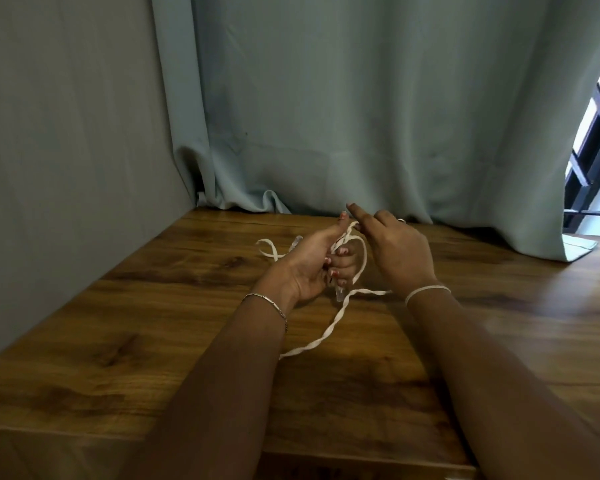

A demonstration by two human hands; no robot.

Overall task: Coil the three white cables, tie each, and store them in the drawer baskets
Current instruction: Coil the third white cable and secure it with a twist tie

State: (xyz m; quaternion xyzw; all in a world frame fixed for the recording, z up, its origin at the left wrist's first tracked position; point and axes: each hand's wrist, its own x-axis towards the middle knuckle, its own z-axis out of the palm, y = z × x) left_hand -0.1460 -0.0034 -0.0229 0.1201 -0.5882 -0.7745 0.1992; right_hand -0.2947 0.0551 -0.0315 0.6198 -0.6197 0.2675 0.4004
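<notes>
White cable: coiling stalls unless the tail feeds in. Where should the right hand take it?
Pinch the white cable on its twisted tail just below the left hand, from the right; there it lies bare on the table.

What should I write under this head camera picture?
Left hand grips a white cable, right hand touches its loop, over a wooden table.

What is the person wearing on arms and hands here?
Forearms are bare, no sleeves in view. The left hand has painted nails and a thin metal link bracelet at the wrist. The right hand has a ring on one finger and a thin white band round the wrist.
</notes>
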